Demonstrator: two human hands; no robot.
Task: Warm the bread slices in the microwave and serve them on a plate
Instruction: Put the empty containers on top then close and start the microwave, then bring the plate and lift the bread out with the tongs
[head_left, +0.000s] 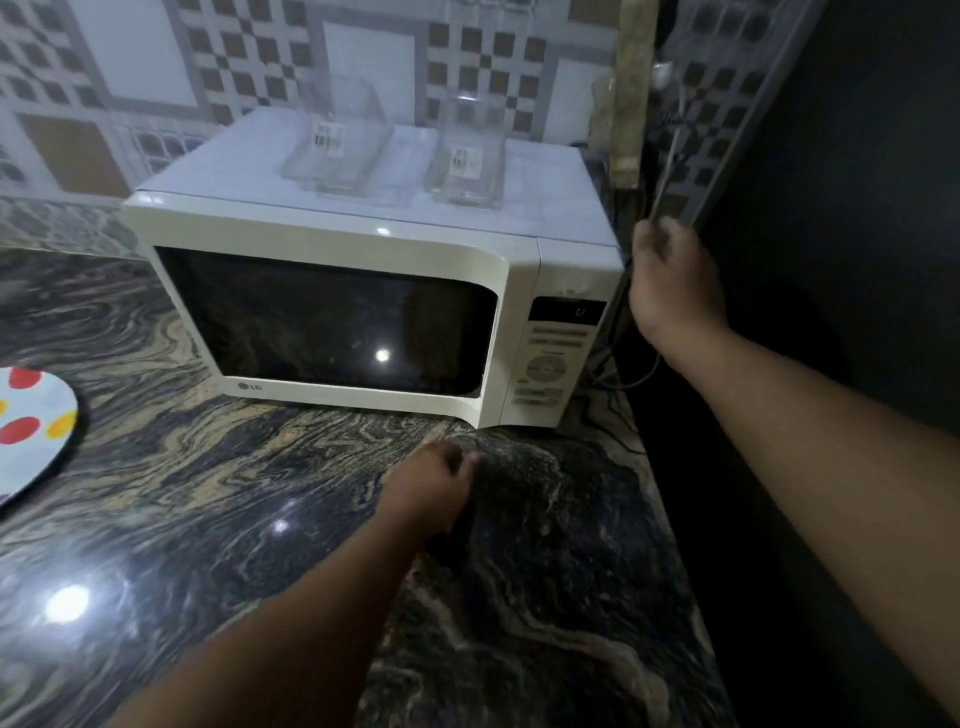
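A dim kitchen corner with checkered wall tiles holds a dark, swirl-veined stone counter (218, 519), and on it a white microwave (363, 291) sits with its door closed and its window black. No bread slices show anywhere; whether they are inside behind the dark glass cannot be told. The patterned plate (31, 431) lies at the counter's far left edge, well apart from the fingers of both hands. The left hand (431, 483) rests knuckles-down on the counter just below the microwave's front corner, its fingers loosely curled and holding nothing. The right hand (670, 280) is raised beside the microwave's right side, past the control panel (550, 358), its fingertips reaching up toward cables (670, 150) and what may be a socket near the wall; the fingers are blurred, so whether they are apart or pinching something cannot be told. The likeliest risk here is with that reach: in poor light the fingers could snag or tug a loose cable, or fumble the switch and leave the oven unpowered. Two clear plastic containers (400, 150) stand on the microwave's top, just left of the right fingertips; a careless brush or a jolt to the casing could knock them off.
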